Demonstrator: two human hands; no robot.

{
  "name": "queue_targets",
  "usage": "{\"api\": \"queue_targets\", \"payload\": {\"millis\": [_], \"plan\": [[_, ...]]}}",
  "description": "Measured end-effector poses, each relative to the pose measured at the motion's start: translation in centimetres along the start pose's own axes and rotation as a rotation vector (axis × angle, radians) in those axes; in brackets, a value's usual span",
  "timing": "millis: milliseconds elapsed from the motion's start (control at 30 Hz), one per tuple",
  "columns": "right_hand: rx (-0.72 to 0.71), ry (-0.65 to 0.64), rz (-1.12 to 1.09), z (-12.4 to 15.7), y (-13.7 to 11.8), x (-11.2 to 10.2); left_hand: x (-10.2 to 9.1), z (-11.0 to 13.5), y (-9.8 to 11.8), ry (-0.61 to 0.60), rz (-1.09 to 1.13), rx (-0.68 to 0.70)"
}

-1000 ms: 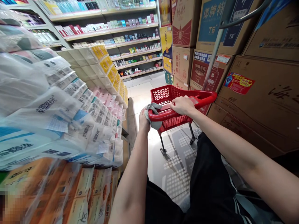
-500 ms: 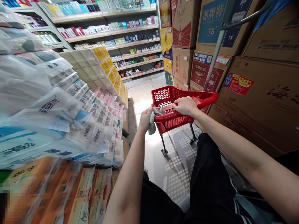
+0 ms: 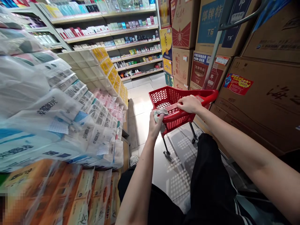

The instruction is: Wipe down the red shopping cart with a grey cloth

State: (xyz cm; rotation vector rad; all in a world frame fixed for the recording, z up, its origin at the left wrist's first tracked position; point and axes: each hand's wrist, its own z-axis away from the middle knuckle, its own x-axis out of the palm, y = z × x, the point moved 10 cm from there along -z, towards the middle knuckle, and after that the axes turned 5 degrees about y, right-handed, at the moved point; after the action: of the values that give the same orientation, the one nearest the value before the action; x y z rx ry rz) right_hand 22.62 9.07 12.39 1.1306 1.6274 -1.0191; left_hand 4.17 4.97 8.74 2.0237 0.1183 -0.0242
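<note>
Left hand [image 3: 156, 125] slid toward right hand [image 3: 189, 104], both clamped on the forward-pointing red cart [image 3: 173, 100].

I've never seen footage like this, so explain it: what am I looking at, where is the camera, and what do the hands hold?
This view comes from a camera worn on a person's head, looking forward and down, so the two bare arms belong to the wearer. The left hand grips a bunched grey cloth against the rim of a red plastic shopping basket on thin wheeled legs. The right hand rests on the basket's red handle. The basket stands on a pale tiled floor. Plastic-wrapped tissue packs are stacked on the left, brown cardboard cartons on the right, and long white store shelves lie ahead.
</note>
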Motion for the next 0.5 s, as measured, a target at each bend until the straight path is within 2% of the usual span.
{"api": "queue_targets", "payload": {"millis": [167,233,367,500], "plan": [[-0.090,0.021,-0.026,0.2,-0.6,-0.5,-0.5,-1.1,-0.2,0.019,-0.023,0.011],[-0.144,0.018,-0.032,0.0,-1.6,-0.7,-0.8,-2.0,-0.8,0.016,0.016,-0.039],[-0.143,-0.134,0.026,-0.4,-3.3,0.6,-0.8,-3.0,-1.7,-0.020,0.147,-0.153],[-0.135,-0.086,0.092,-0.6,-5.1,0.6,-0.9,-2.9,-2.7,0.050,0.259,-0.258]]}}
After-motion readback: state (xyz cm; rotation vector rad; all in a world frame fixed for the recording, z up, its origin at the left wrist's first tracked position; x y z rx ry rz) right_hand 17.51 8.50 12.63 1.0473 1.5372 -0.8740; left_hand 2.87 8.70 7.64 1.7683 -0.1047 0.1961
